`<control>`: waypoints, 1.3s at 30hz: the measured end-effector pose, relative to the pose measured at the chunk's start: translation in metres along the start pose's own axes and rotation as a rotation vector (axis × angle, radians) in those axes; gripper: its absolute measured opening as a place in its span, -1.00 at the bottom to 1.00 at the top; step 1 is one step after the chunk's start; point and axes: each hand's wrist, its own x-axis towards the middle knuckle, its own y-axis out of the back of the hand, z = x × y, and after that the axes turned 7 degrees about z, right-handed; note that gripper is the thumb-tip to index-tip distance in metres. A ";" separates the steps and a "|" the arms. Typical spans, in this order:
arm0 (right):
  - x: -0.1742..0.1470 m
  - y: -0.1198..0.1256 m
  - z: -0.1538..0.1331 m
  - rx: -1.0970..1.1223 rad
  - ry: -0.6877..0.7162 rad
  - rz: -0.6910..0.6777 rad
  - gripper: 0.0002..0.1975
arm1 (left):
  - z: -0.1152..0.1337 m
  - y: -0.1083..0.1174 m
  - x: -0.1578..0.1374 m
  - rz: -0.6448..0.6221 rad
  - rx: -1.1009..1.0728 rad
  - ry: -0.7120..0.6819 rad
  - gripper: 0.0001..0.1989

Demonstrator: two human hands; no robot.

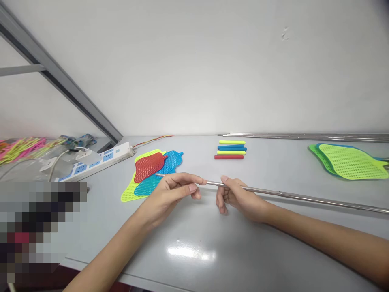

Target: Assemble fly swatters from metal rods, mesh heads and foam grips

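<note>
A thin telescopic metal rod (pixel 304 197) stretches across in front of me, its wider sections running out of view at the right. My left hand (pixel 173 192) is closed around its narrow end, and a short tip pokes out past the fingers. My right hand (pixel 238 197) pinches the rod a little further along, thumb on top. Just behind my left hand lie fly swatter heads: a red one (pixel 148 167), blue ones (pixel 175 159) and yellow-green ones (pixel 127 194). Beyond the hands, several coloured plastic handle sleeves (pixel 229 157) are lined up.
More swatter heads (pixel 349 162) lie at the right. A bundle of metal rods (pixel 288 136) rests along the wall. At the left are a power strip (pixel 103 161) with plugged cables and bagged pink and yellow pieces (pixel 24 150). The grey table's front edge (pixel 146 282) shows below.
</note>
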 end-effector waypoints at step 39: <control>0.001 0.002 0.000 -0.004 0.018 -0.026 -0.46 | -0.003 0.000 0.003 0.010 0.360 -0.187 -0.84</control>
